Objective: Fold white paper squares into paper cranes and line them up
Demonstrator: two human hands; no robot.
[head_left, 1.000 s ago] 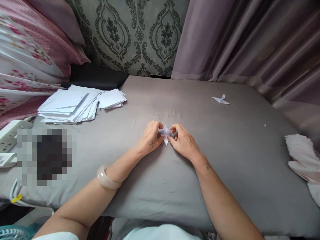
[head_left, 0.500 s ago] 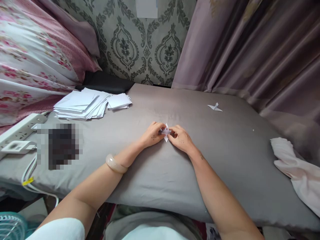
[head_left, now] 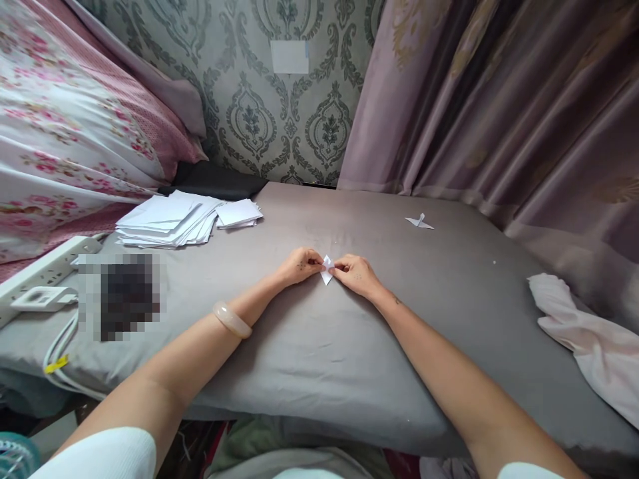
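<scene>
A small piece of folded white paper [head_left: 327, 274], diamond-shaped, is held between my two hands over the grey cloth surface [head_left: 319, 346]. My left hand [head_left: 302, 265] pinches its left side, fingers closed. On the opposite side, my right hand [head_left: 357, 273] grips the paper between thumb and fingers. A pale bangle [head_left: 232, 320] circles my left wrist. Farther off to the right lies a folded paper crane [head_left: 420, 221], apart from both hands.
Back left, a large stack of white paper [head_left: 162, 223] sits beside a smaller stack [head_left: 239, 213]. A power strip [head_left: 47, 276] with cables lies at the left edge. Pale pink cloth [head_left: 589, 339] is bunched at the right. Curtains [head_left: 439, 100] hang behind.
The folded paper now shows as a flatter, closed diamond instead of having spread points. Both hands still pinch it. The view has tilted up slightly.
</scene>
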